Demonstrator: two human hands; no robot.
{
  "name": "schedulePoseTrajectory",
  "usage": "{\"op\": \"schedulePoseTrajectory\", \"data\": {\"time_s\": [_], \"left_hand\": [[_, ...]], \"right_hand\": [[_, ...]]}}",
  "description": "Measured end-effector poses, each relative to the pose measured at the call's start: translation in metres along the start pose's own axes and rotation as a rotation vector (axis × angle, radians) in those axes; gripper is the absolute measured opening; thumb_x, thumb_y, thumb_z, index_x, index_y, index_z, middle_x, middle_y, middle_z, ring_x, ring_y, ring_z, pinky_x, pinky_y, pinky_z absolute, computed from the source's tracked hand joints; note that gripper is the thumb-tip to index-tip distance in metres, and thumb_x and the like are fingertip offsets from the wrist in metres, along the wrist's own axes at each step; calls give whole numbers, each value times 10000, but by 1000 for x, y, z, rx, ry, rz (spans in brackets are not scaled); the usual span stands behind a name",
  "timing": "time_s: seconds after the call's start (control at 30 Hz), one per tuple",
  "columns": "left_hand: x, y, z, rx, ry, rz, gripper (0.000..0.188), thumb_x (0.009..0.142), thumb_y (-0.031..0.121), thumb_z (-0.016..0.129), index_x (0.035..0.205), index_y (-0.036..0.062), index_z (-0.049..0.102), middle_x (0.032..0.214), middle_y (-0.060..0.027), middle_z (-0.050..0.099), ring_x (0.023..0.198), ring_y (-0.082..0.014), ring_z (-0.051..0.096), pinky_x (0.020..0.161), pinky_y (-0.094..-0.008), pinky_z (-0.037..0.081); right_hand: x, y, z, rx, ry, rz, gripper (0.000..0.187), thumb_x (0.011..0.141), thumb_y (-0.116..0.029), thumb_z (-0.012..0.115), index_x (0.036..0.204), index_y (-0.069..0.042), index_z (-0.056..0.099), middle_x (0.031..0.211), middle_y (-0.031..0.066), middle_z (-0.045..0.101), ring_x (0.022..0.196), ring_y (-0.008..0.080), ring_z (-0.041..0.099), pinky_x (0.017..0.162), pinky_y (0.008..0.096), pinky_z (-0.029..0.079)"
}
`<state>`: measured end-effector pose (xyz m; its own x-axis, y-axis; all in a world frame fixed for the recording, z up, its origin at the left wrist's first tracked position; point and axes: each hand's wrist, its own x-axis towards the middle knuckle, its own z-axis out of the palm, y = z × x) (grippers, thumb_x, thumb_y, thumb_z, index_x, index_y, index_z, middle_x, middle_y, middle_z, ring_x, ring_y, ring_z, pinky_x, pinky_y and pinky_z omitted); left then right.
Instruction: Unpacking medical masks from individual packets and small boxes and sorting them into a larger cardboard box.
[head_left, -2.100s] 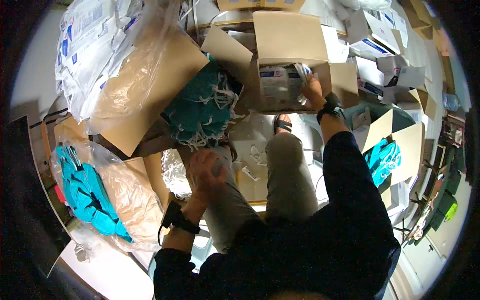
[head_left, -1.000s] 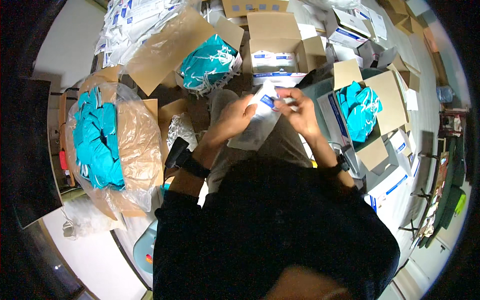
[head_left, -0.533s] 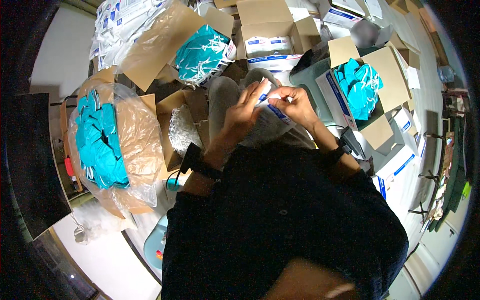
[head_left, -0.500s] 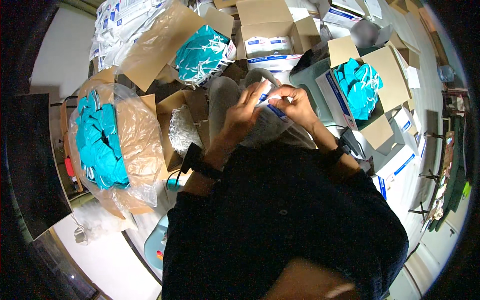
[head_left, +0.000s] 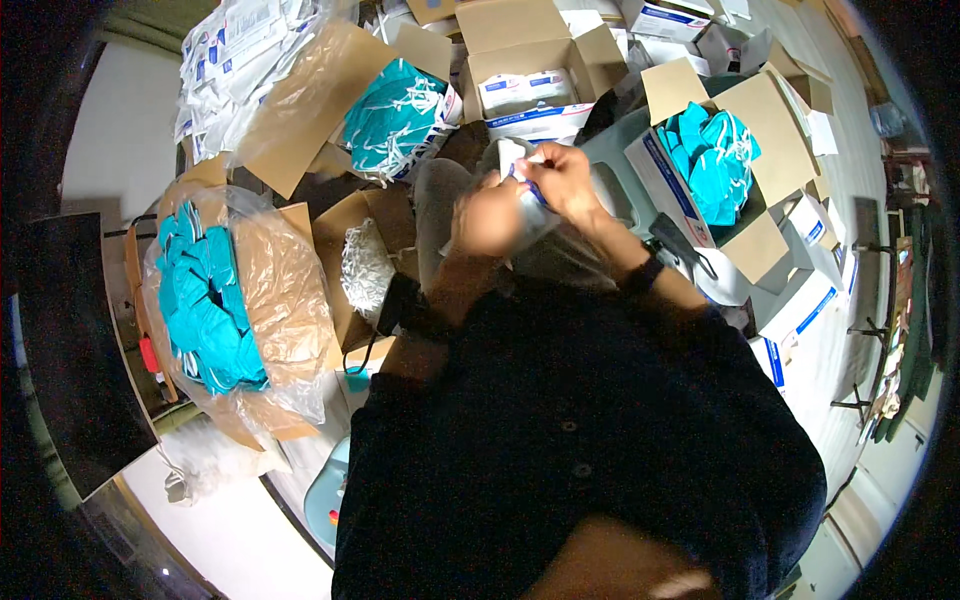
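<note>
Above my lap, both hands meet at a small white packet with blue print [head_left: 511, 154]. My right hand [head_left: 562, 184] pinches its right side between thumb and bent fingers. On the other side, my left hand [head_left: 488, 218] is closed against the packet's lower left part; motion blurs it, and its fingers show only in part. The lower part of the packet is partly hidden by the hands. Just beyond them stands an open carton [head_left: 540, 122] with flat white packets [head_left: 525, 90] in it.
Teal face masks with white straps fill a carton [head_left: 398, 115], a box on the right [head_left: 712, 160] and a plastic-lined carton on the left [head_left: 210, 300]. White straps [head_left: 366, 265] lie in a small carton. White packets [head_left: 235, 60] are piled far left. A pale bin [head_left: 612, 165] stands right.
My left hand has turned from flat-fingered along the packet to curled and blurred beside it. The right hand has moved slightly left and up with the packet. The whole view has shifted a little.
</note>
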<state>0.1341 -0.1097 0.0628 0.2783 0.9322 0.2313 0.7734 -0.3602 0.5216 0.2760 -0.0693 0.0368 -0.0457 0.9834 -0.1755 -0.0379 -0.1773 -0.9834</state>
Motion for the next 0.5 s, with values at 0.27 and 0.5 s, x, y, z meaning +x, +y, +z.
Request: {"op": "schedulePoseTrajectory", "data": {"time_s": [0.27,0.5], "left_hand": [[-13,60,-77,-88,247,326,117,790,149,641,895,99,629,768,-68,542,687,-262,569,601,-375,454],[-11,-5,-80,163,-188,-73,205,908,252,541,886,56,595,841,-166,594,748,-376,610,627,-479,472]], "right_hand": [[41,126,-37,290,346,359,102,811,-44,590,742,4,649,740,62,640,651,111,556,609,272,466],[4,10,-34,438,56,238,157,902,-127,599,1011,-15,613,879,88,646,624,119,574,548,257,485]]}}
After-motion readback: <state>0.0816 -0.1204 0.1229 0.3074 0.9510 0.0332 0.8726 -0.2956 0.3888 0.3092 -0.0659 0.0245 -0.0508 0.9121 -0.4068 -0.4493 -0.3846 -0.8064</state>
